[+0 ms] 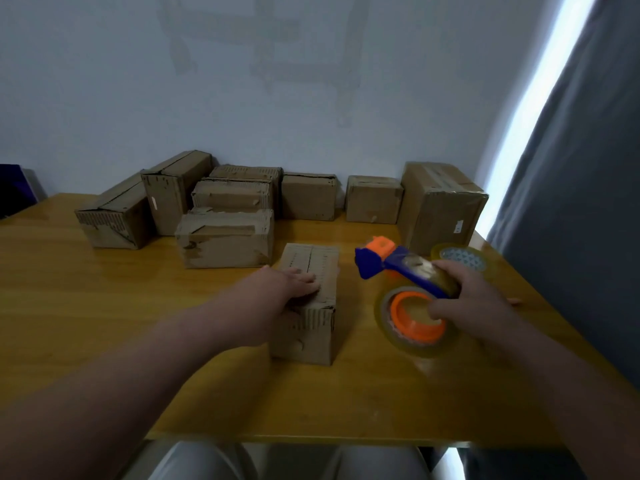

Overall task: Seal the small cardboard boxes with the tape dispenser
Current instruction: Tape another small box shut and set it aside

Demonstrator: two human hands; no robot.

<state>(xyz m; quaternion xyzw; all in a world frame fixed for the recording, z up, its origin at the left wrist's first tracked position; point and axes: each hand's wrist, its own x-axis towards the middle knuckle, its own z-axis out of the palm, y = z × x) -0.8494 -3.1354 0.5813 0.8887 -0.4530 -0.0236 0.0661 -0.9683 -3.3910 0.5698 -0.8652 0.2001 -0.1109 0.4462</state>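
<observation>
Cardboard box [310,299] sits mid-table, light and prone to sliding; your left hand [298,282] presses flat on its lid. Your right hand [467,292] grips the tape dispenser [401,268] beside it; keep hold at the handle.

No text, brand or number can be read at this moment. A small white label [459,226] is seen on the front face of the large cardboard box [440,209] at the right end of the row on the table [104,306], but its print is too small and blurred to be made out. A second white sticker [154,203] is carried on the front of the upright box [169,188] towards the left, and nothing on it can be deciphered either.
</observation>
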